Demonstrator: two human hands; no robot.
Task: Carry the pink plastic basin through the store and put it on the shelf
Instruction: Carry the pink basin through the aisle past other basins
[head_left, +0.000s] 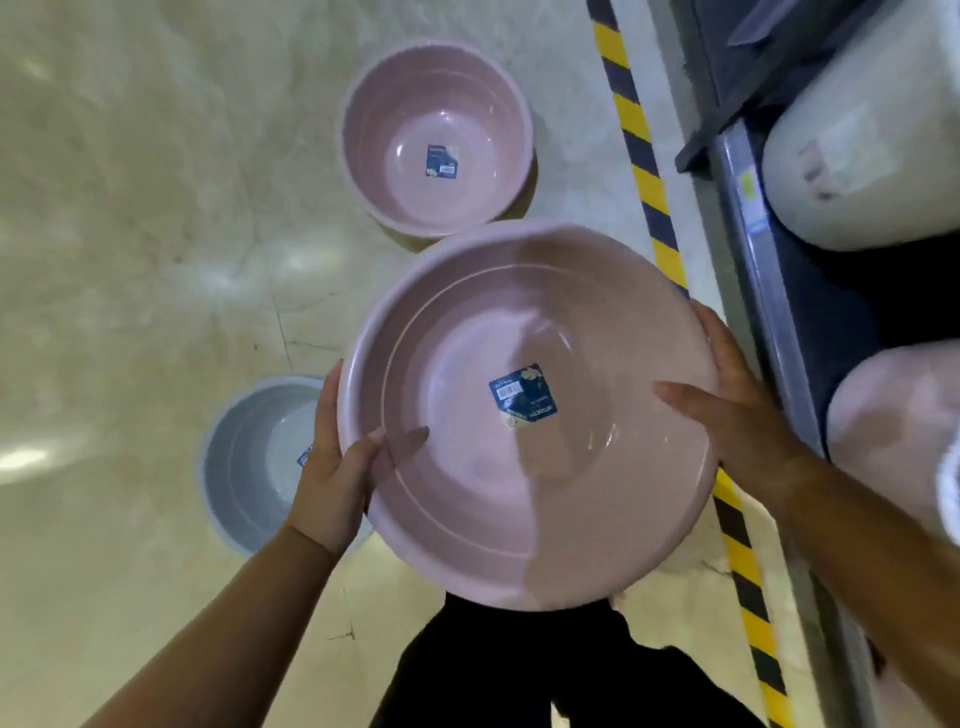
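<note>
The pink basin (530, 415) is held above the floor (130, 234), open side up, with only a blue label (522, 397) stuck to its bottom. The left hand (337, 462) clamps its left rim, thumb inside. The right hand (737, 405) clamps the right rim, thumb inside too. A second pink basin (436, 140) and a grey basin (254, 462) sit on the floor, each with a label. The shelf (769, 291) runs along the right.

Round pink plastic basin (530, 415), open side up, empty but for a blue label (523, 396) at its bottom, held above the floor
</note>
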